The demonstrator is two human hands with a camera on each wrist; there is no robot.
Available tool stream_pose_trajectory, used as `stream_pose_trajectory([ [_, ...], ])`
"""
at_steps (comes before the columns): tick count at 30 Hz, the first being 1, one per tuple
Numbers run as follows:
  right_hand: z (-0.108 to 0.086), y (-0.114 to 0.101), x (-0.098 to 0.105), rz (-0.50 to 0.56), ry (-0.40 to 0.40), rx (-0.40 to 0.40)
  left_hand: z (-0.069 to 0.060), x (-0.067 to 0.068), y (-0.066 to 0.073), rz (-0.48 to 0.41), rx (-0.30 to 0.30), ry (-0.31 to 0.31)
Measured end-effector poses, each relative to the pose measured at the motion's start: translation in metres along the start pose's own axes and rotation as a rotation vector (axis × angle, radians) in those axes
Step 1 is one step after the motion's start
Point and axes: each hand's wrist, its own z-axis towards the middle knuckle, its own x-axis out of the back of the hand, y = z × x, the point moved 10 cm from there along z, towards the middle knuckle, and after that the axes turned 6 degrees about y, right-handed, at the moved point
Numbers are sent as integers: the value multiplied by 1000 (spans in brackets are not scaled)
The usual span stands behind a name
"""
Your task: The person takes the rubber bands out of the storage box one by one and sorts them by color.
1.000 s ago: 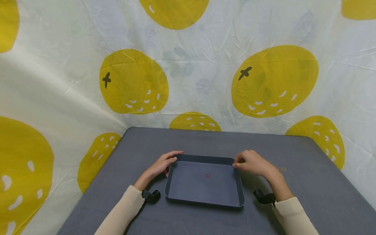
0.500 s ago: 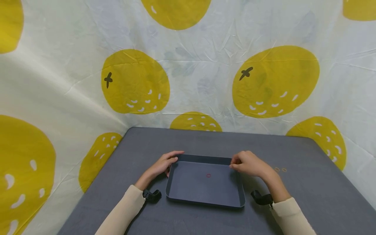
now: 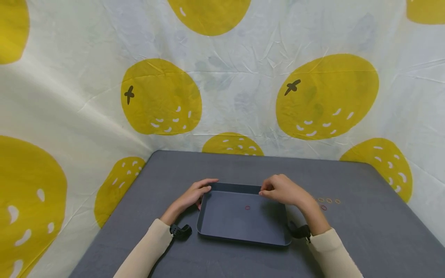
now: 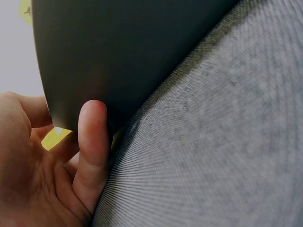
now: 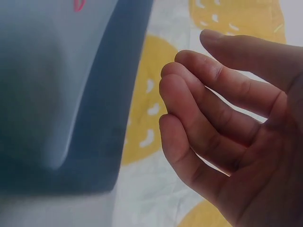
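Observation:
A dark grey rectangular tray lies on the table, with a small red ring, like a rubber band, on its floor. My left hand holds the tray's far left corner, index finger stretched along the far side and thumb at the rim. In the left wrist view, a finger rests against the tray's outer wall. My right hand hovers over the far right part of the tray. Its fingers are loosely bent, the thumb stands apart, and nothing shows between them.
Right of the tray, several thin yellow-orange rings lie in a row on the grey table, with another red ring just in front. A fruit-patterned curtain hangs behind and at the left.
My right hand has moved left from the tray's right rim to above its far side, uncovering more rings on the table. The left hand and tray stay in place.

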Motion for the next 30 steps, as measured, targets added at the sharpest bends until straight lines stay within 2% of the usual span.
stream_pose_trajectory([
  [5, 10, -13, -6, -3, 1, 36, 0, -2, 1, -7, 3, -4],
  [15, 23, -26, -22, 30, -23, 71, -1, -1, 0, -5, 2, 0],
  [23, 33, -21, -45, 55, -73, 37, -1, 0, -1, 2, 7, 5],
  [30, 36, -5, -58, 21, -85, 2, -1, 0, 0, -3, 1, 1],
])
